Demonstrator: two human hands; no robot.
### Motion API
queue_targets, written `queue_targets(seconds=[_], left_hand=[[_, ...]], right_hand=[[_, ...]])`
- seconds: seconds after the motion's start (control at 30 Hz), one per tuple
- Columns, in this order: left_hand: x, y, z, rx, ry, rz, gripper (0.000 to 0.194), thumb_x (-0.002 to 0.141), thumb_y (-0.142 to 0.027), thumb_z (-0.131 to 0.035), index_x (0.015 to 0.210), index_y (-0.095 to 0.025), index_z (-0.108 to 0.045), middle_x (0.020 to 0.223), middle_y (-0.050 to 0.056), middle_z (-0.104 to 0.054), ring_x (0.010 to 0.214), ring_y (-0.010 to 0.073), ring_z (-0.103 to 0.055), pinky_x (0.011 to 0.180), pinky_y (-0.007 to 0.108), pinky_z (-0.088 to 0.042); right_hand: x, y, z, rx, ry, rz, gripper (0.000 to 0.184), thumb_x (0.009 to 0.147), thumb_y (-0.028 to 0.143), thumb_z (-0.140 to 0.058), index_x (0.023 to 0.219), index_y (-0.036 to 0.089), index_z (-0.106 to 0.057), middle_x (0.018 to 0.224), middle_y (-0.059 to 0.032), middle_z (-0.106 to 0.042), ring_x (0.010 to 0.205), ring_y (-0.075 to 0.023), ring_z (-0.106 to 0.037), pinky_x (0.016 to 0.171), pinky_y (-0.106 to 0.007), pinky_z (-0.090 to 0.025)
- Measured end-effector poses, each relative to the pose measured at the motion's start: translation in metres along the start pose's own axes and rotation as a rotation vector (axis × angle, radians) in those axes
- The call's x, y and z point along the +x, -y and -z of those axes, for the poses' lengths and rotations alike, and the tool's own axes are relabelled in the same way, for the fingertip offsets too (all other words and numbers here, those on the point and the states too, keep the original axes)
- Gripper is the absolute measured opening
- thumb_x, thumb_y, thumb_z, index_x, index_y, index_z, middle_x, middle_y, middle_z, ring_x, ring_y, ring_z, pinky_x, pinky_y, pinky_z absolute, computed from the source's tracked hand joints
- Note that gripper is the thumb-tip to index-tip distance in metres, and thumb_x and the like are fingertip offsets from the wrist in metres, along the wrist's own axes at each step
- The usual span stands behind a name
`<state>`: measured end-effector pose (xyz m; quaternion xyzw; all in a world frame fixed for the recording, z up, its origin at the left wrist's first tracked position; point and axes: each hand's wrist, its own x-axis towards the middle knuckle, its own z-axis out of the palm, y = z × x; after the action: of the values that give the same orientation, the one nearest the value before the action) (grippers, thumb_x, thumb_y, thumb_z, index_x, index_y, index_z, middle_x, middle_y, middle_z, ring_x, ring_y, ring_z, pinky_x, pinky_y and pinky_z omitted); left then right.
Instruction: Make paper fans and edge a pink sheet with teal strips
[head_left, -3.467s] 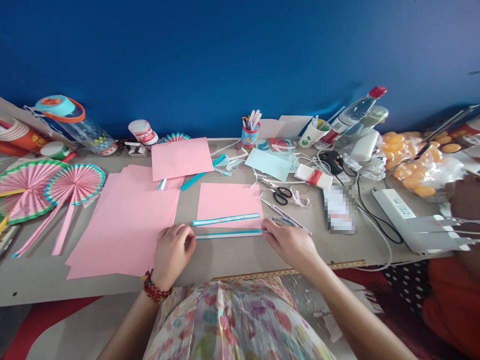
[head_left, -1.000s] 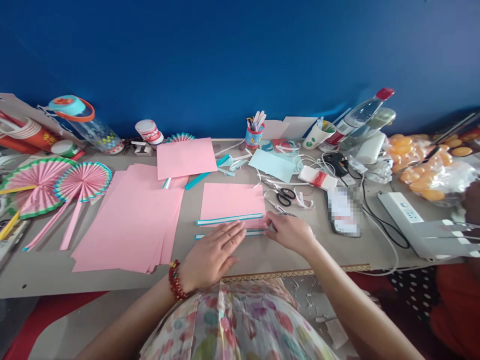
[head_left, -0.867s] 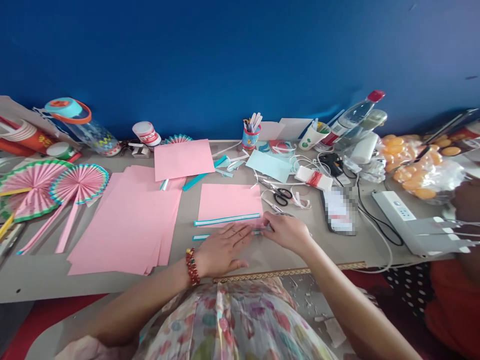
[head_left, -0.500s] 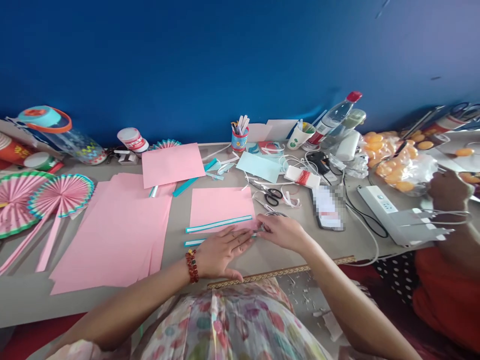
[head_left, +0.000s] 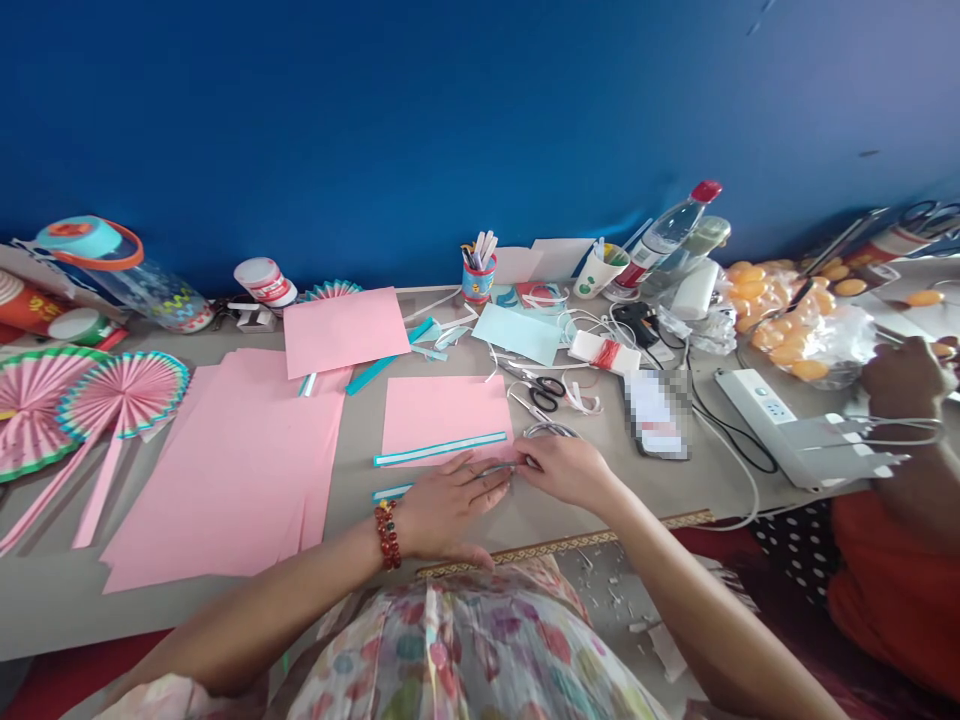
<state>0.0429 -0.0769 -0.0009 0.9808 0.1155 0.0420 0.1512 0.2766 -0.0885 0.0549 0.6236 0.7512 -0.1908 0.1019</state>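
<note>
My left hand [head_left: 454, 505] lies flat, fingers spread, on a white strip with teal edges [head_left: 390, 494], pressing it to the table. The strip's middle is hidden under the palm. At its right end my right hand [head_left: 562, 470] has its fingers curled and pinched together, touching the strip's tip beside my left fingertips. A second teal-edged strip [head_left: 442, 449] lies across the lower part of a pink paper sheet [head_left: 446, 405], just above my left hand. Partly behind my right hand is a shiny ring-shaped item [head_left: 551, 429]. Black-handled scissors [head_left: 546, 392] rest beyond it.
Pink sheets [head_left: 232, 460] are stacked at left beside folded paper fans [head_left: 124, 395]. Along the wall stand a pen cup [head_left: 478, 278] and a bottle [head_left: 667, 240]. A phone [head_left: 656, 415] and power strip [head_left: 772, 425] lie at right, near another person's hand [head_left: 907, 385].
My right fingers have shifted very slightly at the strip's end, while my left hand stays flat. The camera view has moved a little. The other person's hand at right has moved slightly.
</note>
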Motion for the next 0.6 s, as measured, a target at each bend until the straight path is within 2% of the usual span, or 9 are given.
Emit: queue_targets(seconds=[0.1,0.17,0.27,0.33,0.43,0.6], left_hand=[[0.006,-0.003,0.008,0.02,-0.004,-0.012,0.09,0.089,-0.077,-0.032,0.146,-0.009,-0.042,0.153,0.016,-0.042,0.144,0.0294,-0.031,0.122,0.044,-0.011],[0.01,-0.001,0.011,0.03,0.004,-0.032,0.084,0.092,-0.074,-0.03,0.141,-0.008,-0.048,0.149,0.016,-0.047,0.139,0.0297,-0.038,0.12,0.042,-0.017],[0.014,0.004,0.009,0.021,0.001,-0.061,0.079,0.094,-0.07,-0.031,0.14,-0.008,-0.05,0.146,0.016,-0.05,0.133,0.0287,-0.044,0.113,0.039,-0.029],[0.014,0.007,0.004,0.009,-0.02,-0.068,0.078,0.094,-0.069,-0.033,0.142,-0.009,-0.047,0.146,0.016,-0.05,0.132,0.0282,-0.045,0.112,0.039,-0.032],[0.012,0.005,-0.002,0.018,-0.052,-0.041,0.083,0.093,-0.071,-0.034,0.146,-0.008,-0.041,0.148,0.017,-0.048,0.134,0.0287,-0.043,0.115,0.04,-0.027],[0.01,-0.006,-0.006,0.068,-0.045,0.012,0.091,0.09,-0.076,-0.033,0.148,-0.005,-0.038,0.151,0.019,-0.044,0.139,0.0299,-0.037,0.121,0.044,-0.012]], right_hand=[[-0.003,0.003,0.0,-0.006,0.021,0.004,0.016,0.09,0.031,-0.052,0.093,0.026,-0.067,0.088,-0.0008,-0.071,0.077,-0.0168,-0.063,0.056,-0.025,-0.026],[-0.004,0.005,-0.001,-0.019,0.028,-0.003,0.018,0.091,0.033,-0.05,0.092,0.026,-0.067,0.088,-0.0011,-0.071,0.077,-0.017,-0.064,0.056,-0.025,-0.025],[-0.006,0.009,-0.003,-0.05,0.01,-0.01,0.019,0.093,0.032,-0.048,0.091,0.026,-0.066,0.088,-0.001,-0.071,0.077,-0.0173,-0.063,0.054,-0.026,-0.023],[-0.008,0.01,-0.006,-0.078,-0.007,-0.005,0.02,0.094,0.03,-0.047,0.092,0.026,-0.066,0.089,-0.0012,-0.071,0.075,-0.0172,-0.063,0.054,-0.027,-0.021],[-0.01,0.011,-0.01,-0.114,-0.034,0.01,0.023,0.096,0.029,-0.044,0.095,0.025,-0.066,0.09,-0.0022,-0.071,0.072,-0.0167,-0.062,0.053,-0.028,-0.02],[-0.019,0.016,-0.018,-0.151,-0.106,0.062,0.021,0.096,0.023,-0.045,0.094,0.022,-0.066,0.088,-0.004,-0.069,0.07,-0.0156,-0.06,0.056,-0.03,-0.025]])
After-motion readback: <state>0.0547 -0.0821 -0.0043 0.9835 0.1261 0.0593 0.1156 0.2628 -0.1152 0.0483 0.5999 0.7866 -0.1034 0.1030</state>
